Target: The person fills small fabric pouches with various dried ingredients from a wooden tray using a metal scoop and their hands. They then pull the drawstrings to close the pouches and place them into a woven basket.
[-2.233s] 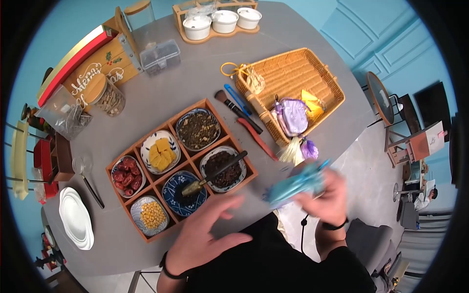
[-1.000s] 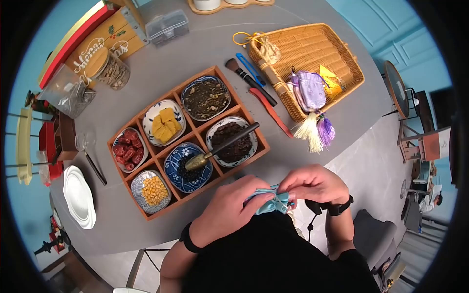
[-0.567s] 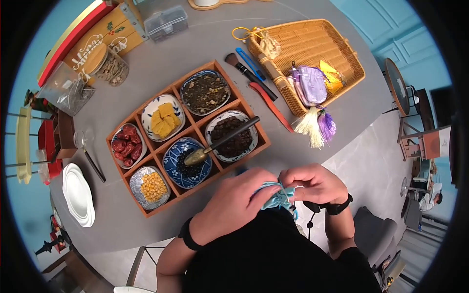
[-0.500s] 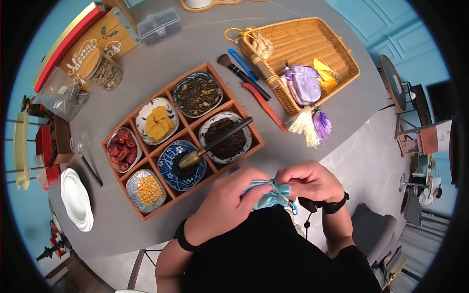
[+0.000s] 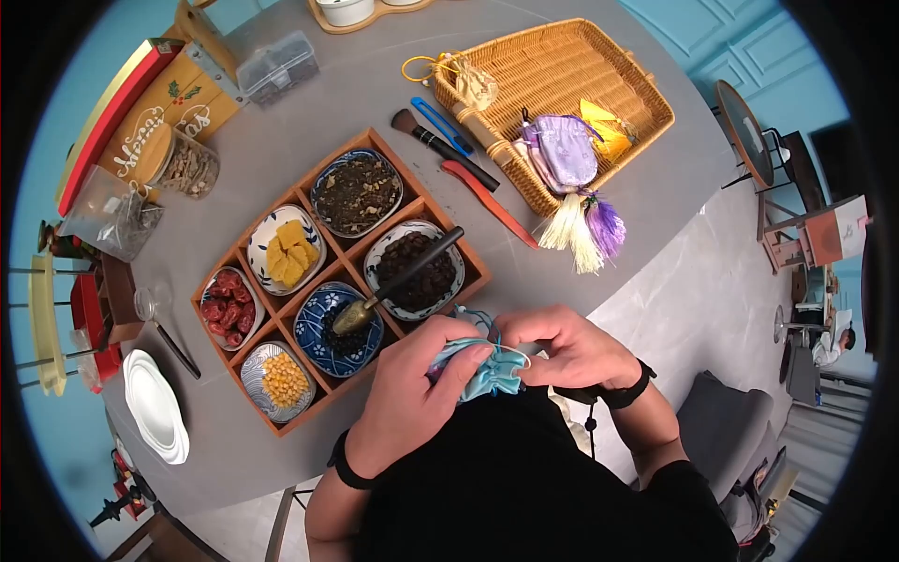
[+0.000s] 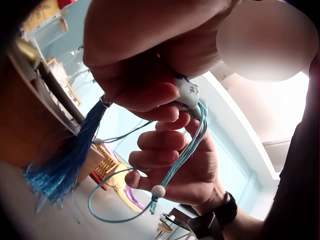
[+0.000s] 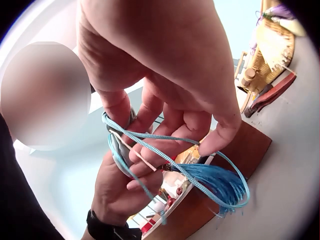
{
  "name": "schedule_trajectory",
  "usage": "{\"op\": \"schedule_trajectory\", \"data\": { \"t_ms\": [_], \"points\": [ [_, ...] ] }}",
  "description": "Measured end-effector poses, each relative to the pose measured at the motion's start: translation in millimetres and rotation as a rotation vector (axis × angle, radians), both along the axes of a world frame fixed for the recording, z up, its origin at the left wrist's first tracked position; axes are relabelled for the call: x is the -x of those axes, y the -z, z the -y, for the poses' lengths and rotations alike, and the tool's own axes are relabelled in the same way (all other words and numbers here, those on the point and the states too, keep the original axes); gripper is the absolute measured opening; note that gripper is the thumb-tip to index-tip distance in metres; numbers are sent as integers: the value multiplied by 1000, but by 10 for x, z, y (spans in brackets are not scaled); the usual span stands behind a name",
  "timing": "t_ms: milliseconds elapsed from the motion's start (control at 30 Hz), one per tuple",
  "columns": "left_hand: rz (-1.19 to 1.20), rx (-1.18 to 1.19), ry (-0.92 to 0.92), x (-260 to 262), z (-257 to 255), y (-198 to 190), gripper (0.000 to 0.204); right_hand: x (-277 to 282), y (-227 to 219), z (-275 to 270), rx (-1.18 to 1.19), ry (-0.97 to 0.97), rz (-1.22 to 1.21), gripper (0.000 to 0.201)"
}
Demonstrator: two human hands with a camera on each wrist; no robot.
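A light blue satin drawstring pouch (image 5: 494,371) is between both hands, just in front of the black shirt. My left hand (image 5: 398,398) grips its body, thumb on top. With thumb and fingers my right hand (image 5: 582,354) pinches the pouch at its gathered neck. Light blue cords (image 7: 172,162) loop loosely below the right fingers. In the left wrist view a white bead (image 6: 158,191) sits on the cords, and a blue tassel (image 6: 67,157) hangs beneath the left hand. Much of the pouch is hidden by the fingers.
A wooden divided box (image 5: 281,431) with bowls of dried ingredients stands ahead; a scoop (image 5: 412,267) lies across two bowls. Right of it are a brush (image 5: 421,133), a blue cutter (image 5: 440,125), red-handled tool (image 5: 492,206) and wicker basket (image 5: 655,117) with pouches. White dishes (image 5: 154,403) are left.
The right hand alone held the pouch at first, with the left hand open beside it. Now both hands hold it, and the fingers have shifted about its neck.
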State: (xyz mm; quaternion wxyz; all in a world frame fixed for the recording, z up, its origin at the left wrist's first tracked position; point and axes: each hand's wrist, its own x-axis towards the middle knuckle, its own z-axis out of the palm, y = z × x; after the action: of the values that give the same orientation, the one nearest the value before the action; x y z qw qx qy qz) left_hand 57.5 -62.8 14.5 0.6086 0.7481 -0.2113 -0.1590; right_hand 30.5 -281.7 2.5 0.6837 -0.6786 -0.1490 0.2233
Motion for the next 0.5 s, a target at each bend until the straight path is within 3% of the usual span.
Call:
{"op": "schedule_trajectory", "data": {
  "t_ms": [100,167,267,433,500],
  "points": [
    [-13,-35,93,5,16,23,19,56,-117,25,101,71,0,5],
    [12,-132,-118,49,96,-95,28,84,-217,57,206,131,49,5],
    [-29,-163,-105,109,65,-112,36,141,-311,86,517,342,59,5],
    [-82,-74,44,60,217,80,35,124,-215,-33,451,303,64,6],
    [-106,-36,2,45,253,114,31,124,-209,-62,391,296,48,9]
  ]
}}
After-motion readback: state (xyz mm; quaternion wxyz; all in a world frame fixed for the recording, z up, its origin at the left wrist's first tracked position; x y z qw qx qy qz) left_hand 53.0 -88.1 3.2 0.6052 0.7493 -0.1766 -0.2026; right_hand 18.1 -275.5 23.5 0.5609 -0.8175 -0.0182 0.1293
